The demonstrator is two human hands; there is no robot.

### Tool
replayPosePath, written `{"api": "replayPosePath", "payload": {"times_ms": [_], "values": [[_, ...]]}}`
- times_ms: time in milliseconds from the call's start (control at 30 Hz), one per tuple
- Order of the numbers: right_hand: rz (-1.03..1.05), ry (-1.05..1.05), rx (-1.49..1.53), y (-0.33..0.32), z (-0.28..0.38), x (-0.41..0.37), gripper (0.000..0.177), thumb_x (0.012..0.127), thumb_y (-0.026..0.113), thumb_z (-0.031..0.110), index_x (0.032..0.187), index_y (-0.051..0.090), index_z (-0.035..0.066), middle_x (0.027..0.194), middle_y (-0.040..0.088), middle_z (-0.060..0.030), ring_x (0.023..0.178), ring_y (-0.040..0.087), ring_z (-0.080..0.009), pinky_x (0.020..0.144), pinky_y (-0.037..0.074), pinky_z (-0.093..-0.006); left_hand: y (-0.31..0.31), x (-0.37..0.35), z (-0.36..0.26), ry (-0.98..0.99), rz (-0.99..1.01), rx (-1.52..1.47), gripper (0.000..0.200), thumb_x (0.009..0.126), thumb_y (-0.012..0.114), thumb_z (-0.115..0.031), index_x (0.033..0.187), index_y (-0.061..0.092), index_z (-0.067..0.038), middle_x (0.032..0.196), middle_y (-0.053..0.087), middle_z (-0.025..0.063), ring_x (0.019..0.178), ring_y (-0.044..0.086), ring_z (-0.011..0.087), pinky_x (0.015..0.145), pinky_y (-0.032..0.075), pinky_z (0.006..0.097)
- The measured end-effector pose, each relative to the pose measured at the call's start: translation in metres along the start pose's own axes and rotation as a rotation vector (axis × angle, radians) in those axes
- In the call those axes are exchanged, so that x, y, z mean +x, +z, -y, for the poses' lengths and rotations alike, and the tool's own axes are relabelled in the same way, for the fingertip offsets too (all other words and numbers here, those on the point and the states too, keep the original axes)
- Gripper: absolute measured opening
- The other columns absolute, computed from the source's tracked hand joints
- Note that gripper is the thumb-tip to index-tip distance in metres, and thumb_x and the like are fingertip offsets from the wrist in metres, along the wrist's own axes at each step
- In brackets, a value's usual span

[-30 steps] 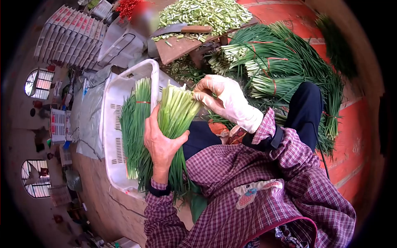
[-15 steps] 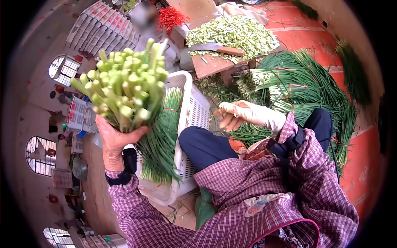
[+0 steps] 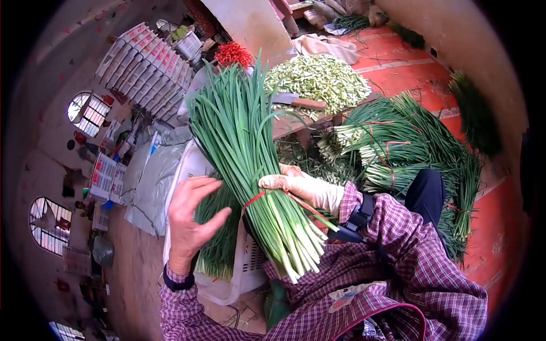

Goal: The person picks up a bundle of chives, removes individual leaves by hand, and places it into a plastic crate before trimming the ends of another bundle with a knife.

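Observation:
A long bundle of green stalks (image 3: 242,136), tied with a red band, slants across the middle, its leaves up and its pale cut ends down toward my lap. My right hand (image 3: 301,186), in a pale glove, grips it near the band, with the thumb over the stalks. Just left of the bundle is my left hand (image 3: 196,219), bare, with fingers spread and nothing in it. Below lies a white plastic crate (image 3: 227,292) holding more green stalks (image 3: 216,247), partly hidden by the bundle and my left hand.
A low board (image 3: 284,128) bears chopped pale stem pieces (image 3: 318,82) and a wooden-handled knife (image 3: 307,103). Tied green bundles (image 3: 398,136) are heaped on the red floor (image 3: 495,221) to the right. Red bands (image 3: 233,54) hang behind. Stacked white boxes (image 3: 145,71) stand at upper left.
The bundle has swung from cut ends up to leaves up and moved toward the middle. My left hand has let go and opened; my right hand has moved left and taken hold.

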State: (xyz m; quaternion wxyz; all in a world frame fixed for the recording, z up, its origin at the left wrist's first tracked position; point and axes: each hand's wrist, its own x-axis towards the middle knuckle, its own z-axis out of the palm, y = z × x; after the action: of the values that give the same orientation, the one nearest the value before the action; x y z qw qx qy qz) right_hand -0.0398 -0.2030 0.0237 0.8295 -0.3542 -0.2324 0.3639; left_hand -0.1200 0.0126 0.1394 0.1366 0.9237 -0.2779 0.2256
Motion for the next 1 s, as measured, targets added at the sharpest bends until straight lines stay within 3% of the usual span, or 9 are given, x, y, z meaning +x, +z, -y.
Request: {"api": "replayPosePath", "payload": {"times_ms": [67, 133, 233, 300, 400, 467, 600, 667, 1000], "values": [[0.017, -0.087, -0.045, 0.004, -0.014, 0.002, 0.059, 0.088, 0.071, 0.034, 0.134, 0.049, 0.005, 0.119, 0.061, -0.0037, 0.105, 0.058, -0.0123, 0.092, 0.049, -0.0323, -0.007, -0.021, 0.034, -0.622, -0.143, -0.677, 0.042, 0.076, 0.077, -0.010, 0.113, 0.063, 0.004, 0.111, 0.066, 0.0114, 0.105, 0.062, 0.0226, 0.092, 0.050, 0.0358], [0.031, -0.172, -0.109, 0.010, -0.033, 0.007, 0.062, 0.089, 0.070, 0.030, 0.139, 0.042, 0.005, 0.125, 0.057, -0.0046, 0.111, 0.054, -0.0120, 0.096, 0.046, -0.0327, 0.000, -0.025, 0.057, -0.774, 0.054, -1.067, 0.044, 0.086, 0.074, -0.020, 0.122, 0.060, 0.002, 0.115, 0.065, 0.0144, 0.106, 0.064, 0.0230, 0.096, 0.051, 0.0367], [0.024, -0.103, -0.074, 0.032, -0.064, 0.008, 0.072, 0.085, 0.077, 0.029, 0.139, 0.037, 0.004, 0.120, 0.060, -0.0063, 0.103, 0.059, -0.0128, 0.084, 0.049, -0.0272, 0.032, -0.023, 0.050, -0.978, -0.136, -1.475, 0.050, 0.085, 0.072, -0.018, 0.127, 0.053, 0.003, 0.116, 0.064, 0.0112, 0.103, 0.064, 0.0211, 0.091, 0.052, 0.0329], [0.002, -0.053, -0.018, 0.044, -0.080, 0.001, 0.074, 0.086, 0.076, 0.021, 0.143, 0.031, 0.004, 0.121, 0.060, -0.0056, 0.091, 0.059, -0.0095, 0.076, 0.049, -0.0237, 0.045, -0.031, 0.070, -0.963, -0.093, -1.535, 0.051, 0.085, 0.073, -0.018, 0.127, 0.052, 0.002, 0.116, 0.064, 0.0100, 0.103, 0.064, 0.0201, 0.091, 0.052, 0.0328], [-0.120, -0.175, -0.030, 0.038, -0.097, 0.000, 0.060, 0.085, 0.077, 0.029, 0.132, 0.050, 0.005, 0.112, 0.064, -0.0027, 0.085, 0.057, -0.0056, 0.072, 0.047, -0.0222, 0.051, -0.032, 0.048, -0.956, -0.097, -1.518, 0.049, 0.082, 0.073, -0.012, 0.125, 0.053, 0.001, 0.112, 0.064, 0.0071, 0.100, 0.064, 0.0185, 0.089, 0.052, 0.0331], [-0.277, -0.163, -0.032, 0.030, -0.079, -0.011, 0.042, 0.085, 0.077, 0.033, 0.114, 0.066, 0.005, 0.095, 0.067, 0.0006, 0.083, 0.058, -0.0071, 0.074, 0.047, -0.0256, 0.044, -0.021, 0.015, -0.856, -0.062, -1.164, 0.044, 0.079, 0.071, -0.006, 0.121, 0.057, 0.001, 0.109, 0.065, 0.0066, 0.097, 0.064, 0.0172, 0.088, 0.052, 0.0318], [-0.323, -0.031, 0.322, 0.020, -0.049, -0.014, 0.049, 0.082, 0.079, 0.031, 0.117, 0.062, 0.001, 0.103, 0.067, -0.0043, 0.093, 0.063, -0.0139, 0.088, 0.051, -0.0313, 0.032, -0.027, -0.001, -0.906, 0.085, -1.077, 0.042, 0.078, 0.069, -0.002, 0.118, 0.058, 0.002, 0.107, 0.066, 0.0077, 0.096, 0.064, 0.0168, 0.087, 0.052, 0.0307], [-0.287, -0.199, 0.358, 0.011, -0.063, -0.018, 0.066, 0.080, 0.080, 0.028, 0.130, 0.049, 0.000, 0.120, 0.062, -0.0096, 0.104, 0.063, -0.0191, 0.093, 0.053, -0.0363, 0.033, -0.041, 0.000, -0.980, 0.097, -1.111, 0.043, 0.078, 0.068, -0.003, 0.119, 0.057, 0.002, 0.107, 0.066, 0.0078, 0.096, 0.065, 0.0176, 0.086, 0.053, 0.0312], [-0.576, 0.125, 0.464, -0.050, -0.143, -0.102, 0.051, 0.083, 0.076, 0.009, 0.127, 0.051, 0.000, 0.115, 0.065, -0.0097, 0.102, 0.065, -0.0222, 0.093, 0.055, -0.0373, 0.130, -0.144, -0.049, -1.281, -0.267, -1.363, 0.054, 0.079, 0.064, -0.002, 0.130, 0.048, 0.003, 0.119, 0.062, 0.0132, 0.105, 0.063, 0.0238, 0.094, 0.053, 0.0375]]}}
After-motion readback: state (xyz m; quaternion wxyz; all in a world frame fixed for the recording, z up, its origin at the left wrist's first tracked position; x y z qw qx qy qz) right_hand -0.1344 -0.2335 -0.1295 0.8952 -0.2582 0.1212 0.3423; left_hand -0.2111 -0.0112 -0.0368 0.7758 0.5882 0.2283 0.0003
